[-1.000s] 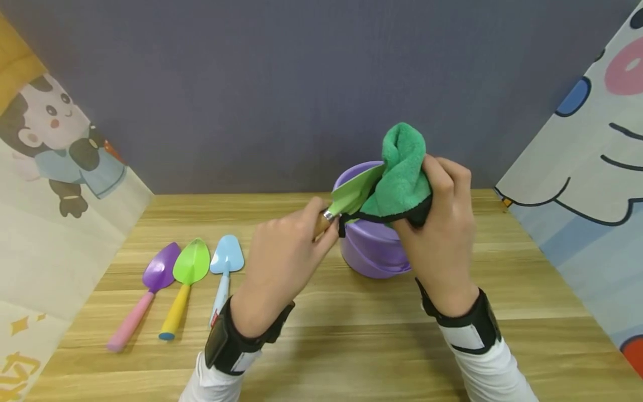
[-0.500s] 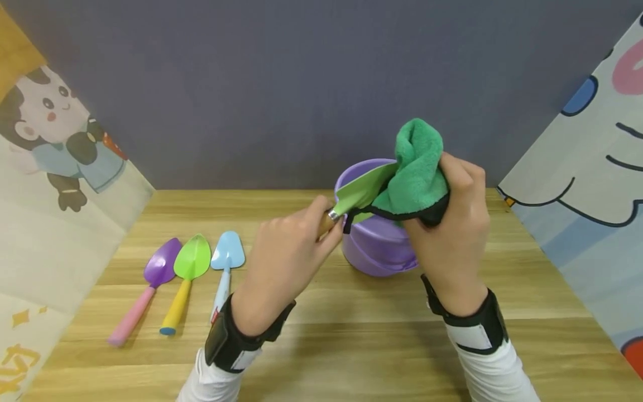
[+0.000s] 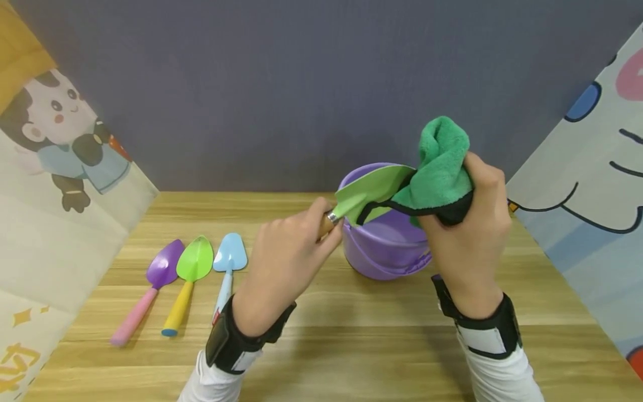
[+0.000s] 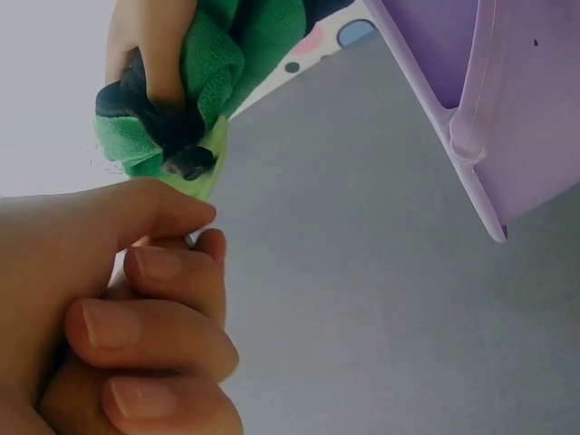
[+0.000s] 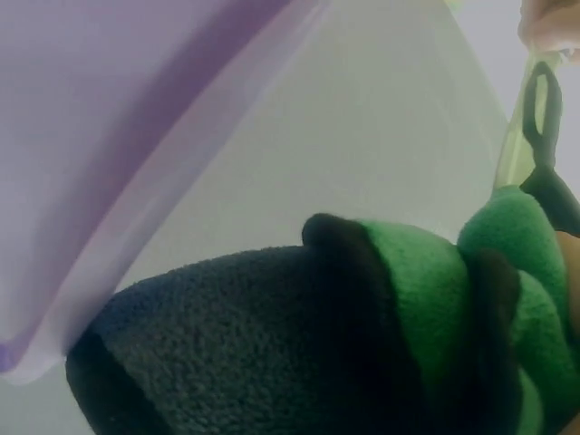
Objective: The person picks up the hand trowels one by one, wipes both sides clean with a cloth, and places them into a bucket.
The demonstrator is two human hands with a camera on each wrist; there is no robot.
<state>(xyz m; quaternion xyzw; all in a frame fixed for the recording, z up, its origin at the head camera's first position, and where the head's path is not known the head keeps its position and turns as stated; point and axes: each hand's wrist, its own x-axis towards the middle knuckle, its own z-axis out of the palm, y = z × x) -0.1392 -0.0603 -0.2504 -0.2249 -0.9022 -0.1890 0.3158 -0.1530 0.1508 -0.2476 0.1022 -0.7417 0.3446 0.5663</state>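
My left hand [image 3: 288,248] grips the wooden handle [image 3: 327,224] of a garden trowel with a light green blade [image 3: 369,190]. The blade points right, over the purple bucket [image 3: 382,257]. A green towel with black trim [image 3: 442,173] is bunched in my right hand [image 3: 472,234], wrapped over the tip of the blade. In the left wrist view, the curled fingers [image 4: 154,335] of the left hand hide most of the handle. A dark grey side of the towel [image 5: 236,335] hangs beside the bucket wall [image 5: 109,136] in the right wrist view.
To the left on the wooden table [image 3: 351,352] lie three small trowels: one purple with a pink handle [image 3: 163,265], one lime green with a yellow handle [image 3: 196,262], one light blue [image 3: 230,254]. A grey panel [image 3: 301,100] stands behind, with printed side panels.
My right hand has slid the towel rightward along the blade toward its tip, baring more of the green metal. The left hand keeps its grip nearly in place.
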